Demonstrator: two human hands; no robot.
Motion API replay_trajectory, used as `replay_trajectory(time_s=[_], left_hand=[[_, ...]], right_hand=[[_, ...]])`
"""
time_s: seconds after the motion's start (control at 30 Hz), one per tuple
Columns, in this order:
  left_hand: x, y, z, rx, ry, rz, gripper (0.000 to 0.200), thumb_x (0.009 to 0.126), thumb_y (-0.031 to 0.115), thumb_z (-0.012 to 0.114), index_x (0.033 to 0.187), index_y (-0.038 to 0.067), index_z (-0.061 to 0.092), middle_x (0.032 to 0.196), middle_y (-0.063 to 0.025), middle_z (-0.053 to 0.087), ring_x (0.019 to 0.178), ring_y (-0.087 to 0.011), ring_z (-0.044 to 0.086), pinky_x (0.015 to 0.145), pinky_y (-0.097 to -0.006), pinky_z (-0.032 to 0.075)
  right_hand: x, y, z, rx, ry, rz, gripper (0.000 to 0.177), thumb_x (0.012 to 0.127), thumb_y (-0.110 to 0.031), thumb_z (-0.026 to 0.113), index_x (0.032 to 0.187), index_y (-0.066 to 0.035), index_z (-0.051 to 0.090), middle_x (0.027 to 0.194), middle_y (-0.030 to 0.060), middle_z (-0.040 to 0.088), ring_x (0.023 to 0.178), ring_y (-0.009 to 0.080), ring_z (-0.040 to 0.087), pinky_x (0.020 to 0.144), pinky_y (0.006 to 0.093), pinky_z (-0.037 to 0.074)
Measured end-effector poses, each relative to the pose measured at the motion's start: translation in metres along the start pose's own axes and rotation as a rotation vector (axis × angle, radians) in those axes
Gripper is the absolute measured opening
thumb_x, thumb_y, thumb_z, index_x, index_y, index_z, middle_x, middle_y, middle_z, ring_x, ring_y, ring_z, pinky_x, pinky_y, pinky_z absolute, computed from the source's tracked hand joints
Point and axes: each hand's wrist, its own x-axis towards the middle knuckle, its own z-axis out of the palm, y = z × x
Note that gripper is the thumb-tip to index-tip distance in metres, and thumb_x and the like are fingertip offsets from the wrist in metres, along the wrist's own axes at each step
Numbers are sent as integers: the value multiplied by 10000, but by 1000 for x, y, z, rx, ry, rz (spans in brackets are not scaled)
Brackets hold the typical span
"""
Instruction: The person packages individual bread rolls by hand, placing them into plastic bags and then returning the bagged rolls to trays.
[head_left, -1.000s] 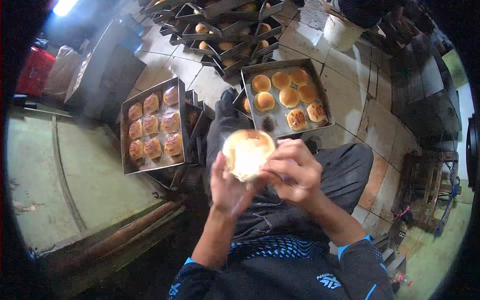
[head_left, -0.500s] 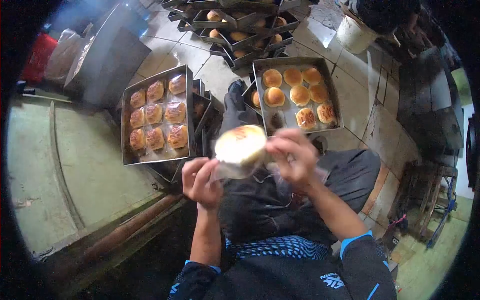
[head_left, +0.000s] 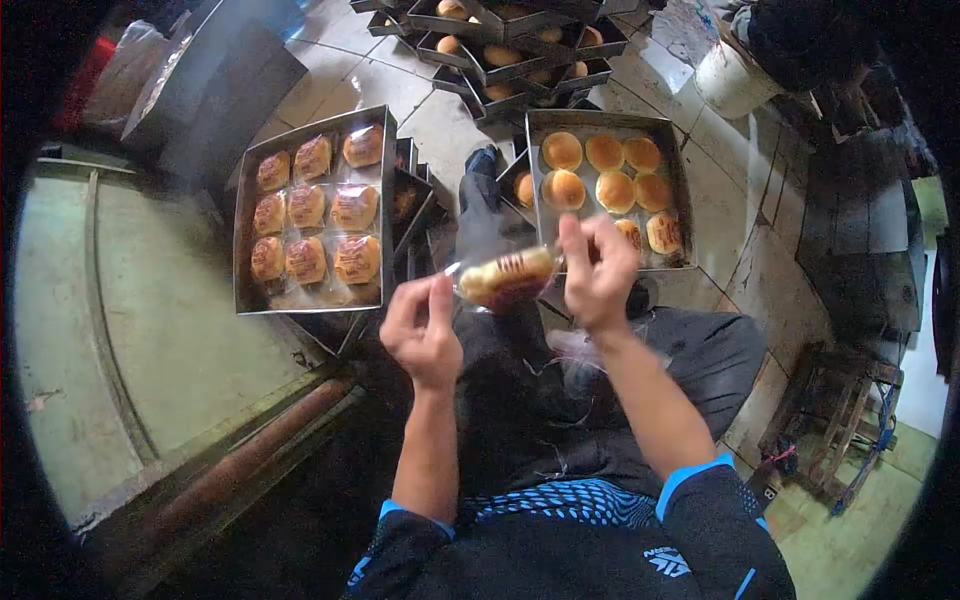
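Note:
A bread bun in a clear plastic bag (head_left: 510, 277) is stretched between my hands above my lap, blurred by motion. My left hand (head_left: 422, 328) pinches one end of the bag, and my right hand (head_left: 600, 265) grips the opposite end. Dark print shows on the bag. Beyond my right hand, a metal tray (head_left: 686, 190) holds several bare golden buns (head_left: 604, 152) and a few bagged ones (head_left: 663, 233). To the left, another metal tray (head_left: 240, 225) carries rows of bagged buns (head_left: 305, 260). On my lap lie loose clear plastic bags (head_left: 585, 350).
More trays of buns (head_left: 500, 60) are stacked crosswise on the tiled floor ahead. A white bucket (head_left: 735, 80) stands at the upper right, and a small wooden stool (head_left: 835, 430) at the right. A pale green surface (head_left: 200, 350) lies at my left.
The bun has turned from showing its broad face to a narrower side, its bag now pulled between both hands. My right hand has risen slightly. The view has shifted a little.

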Motion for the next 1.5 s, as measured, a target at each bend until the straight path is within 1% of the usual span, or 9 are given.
replay_trajectory(time_s=[0.13, 0.3, 0.47, 0.6, 0.8, 0.97, 1.1, 1.3, 1.5], left_hand=[[-52, 12, -59, -39, -166, -310, 124, 943, 76, 669, 871, -13, 717, 707, -10, 617, 582, -52, 488, 523, -207, 355], [-114, 5, -90, 398, -239, 48, 80, 918, 22, 678, 863, -32, 702, 836, -54, 667, 634, -90, 584, 582, -221, 475], [-73, 39, -79, 171, -137, -97, 121, 951, 75, 664, 881, -23, 677, 669, -38, 623, 508, -64, 544, 433, -196, 403], [-16, 37, -48, 105, -283, -309, 191, 975, 173, 658, 953, -12, 702, 686, 12, 601, 509, -21, 487, 425, -174, 332], [-3, 32, -20, -120, -218, -263, 236, 943, 171, 643, 1109, 4, 643, 815, 42, 560, 657, -24, 470, 587, -179, 390], [-55, 26, 79, 73, -743, 38, 294, 869, 171, 710, 1098, 1, 640, 1010, -148, 679, 919, -299, 687, 814, -374, 550], [-97, -38, 107, 352, -1008, 99, 299, 829, 113, 718, 1115, 42, 671, 1033, -167, 682, 942, -383, 674, 821, -446, 554], [-95, -33, 101, 209, -1180, 179, 151, 868, 181, 702, 950, 58, 733, 901, -150, 689, 822, -387, 671, 705, -444, 547], [-106, -16, 107, 136, -1107, -1, 194, 861, 214, 752, 922, 31, 727, 870, -150, 697, 800, -290, 700, 724, -387, 547]], right_hand=[[-89, 2, -24, -70, -85, 231, 398, 1011, -200, 585, 656, -38, 507, 605, 13, 462, 568, 92, 411, 529, 300, 356], [-158, 32, -63, -225, -514, 605, 355, 976, -154, 617, 667, 19, 591, 570, 101, 506, 546, 104, 424, 519, 345, 365], [-74, -25, -80, -172, -371, 65, 141, 844, -177, 753, 892, -44, 743, 766, 111, 688, 687, 284, 653, 657, 378, 496], [-51, -23, -40, -184, -801, -192, 664, 762, -174, 833, 1353, -22, 571, 1312, 195, 632, 1194, 245, 635, 1032, 356, 464], [-28, 67, -47, 273, -330, 721, 609, 859, -354, 790, 1278, -12, 511, 1120, 196, 682, 1002, 192, 668, 809, 327, 559], [-16, 191, -98, -747, -450, 365, 348, 976, -259, 560, 1165, 20, 651, 1020, 284, 682, 950, 467, 640, 852, 510, 501], [-37, 149, -152, -325, -614, 791, 303, 962, -238, 616, 881, 21, 751, 755, 137, 707, 698, 231, 688, 715, 355, 543], [-93, 56, -189, -234, -526, 388, 197, 854, -23, 741, 1039, 14, 683, 868, 82, 710, 822, 111, 686, 756, 274, 548], [-97, 46, -192, -433, -351, -2, 92, 883, 5, 659, 969, -9, 628, 840, 121, 683, 746, 300, 685, 697, 359, 546]])
